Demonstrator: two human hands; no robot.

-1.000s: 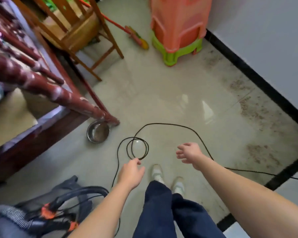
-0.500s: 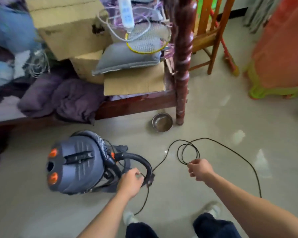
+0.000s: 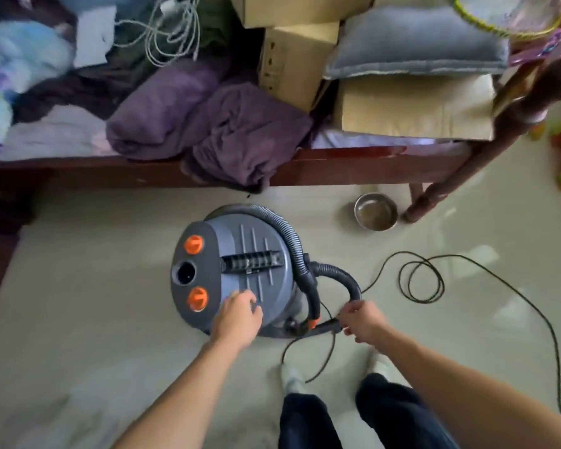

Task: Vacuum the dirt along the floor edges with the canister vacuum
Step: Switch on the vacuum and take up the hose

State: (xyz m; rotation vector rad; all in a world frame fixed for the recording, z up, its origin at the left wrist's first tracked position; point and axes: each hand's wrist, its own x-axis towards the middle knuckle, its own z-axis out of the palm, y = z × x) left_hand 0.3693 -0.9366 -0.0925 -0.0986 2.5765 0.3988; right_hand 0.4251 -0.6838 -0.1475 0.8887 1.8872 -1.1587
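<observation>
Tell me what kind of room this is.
Most likely a bedroom doubling as storage: a wooden bed piled with blankets, a pillow and cardboard boxes.

Home bedroom: bed (image 3: 337, 166), clothes (image 3: 208, 124).

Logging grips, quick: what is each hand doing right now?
Left hand: open, fingers resting on the canister vacuum lid.
Right hand: closed round the hose handle.
</observation>
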